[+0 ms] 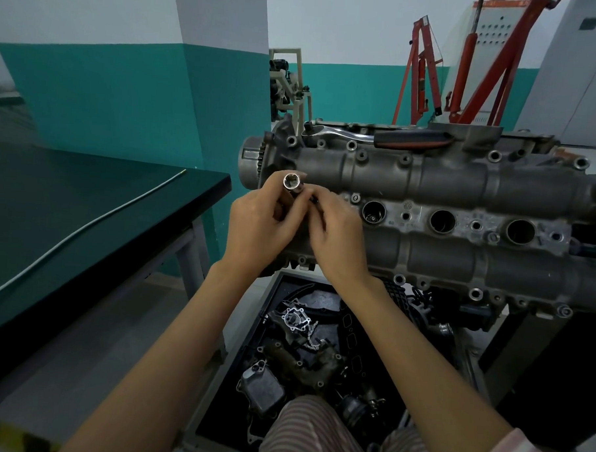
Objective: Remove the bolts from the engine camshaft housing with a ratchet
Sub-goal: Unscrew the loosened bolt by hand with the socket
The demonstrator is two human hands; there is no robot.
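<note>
The camshaft housing (445,184) sits on the stand in front of the person, still in place on the engine; along its edges some bolt holes look empty and others seem to keep a head, though at this size that cannot be settled, so removal is judged partway at best. The ratchet (379,137) lies unused along the housing's far edge. The left hand (259,224) has its fingers closed round a chrome socket (292,183), open end up, while the right hand (337,237) pinches something small and dark beside it, unidentifiable.
</note>
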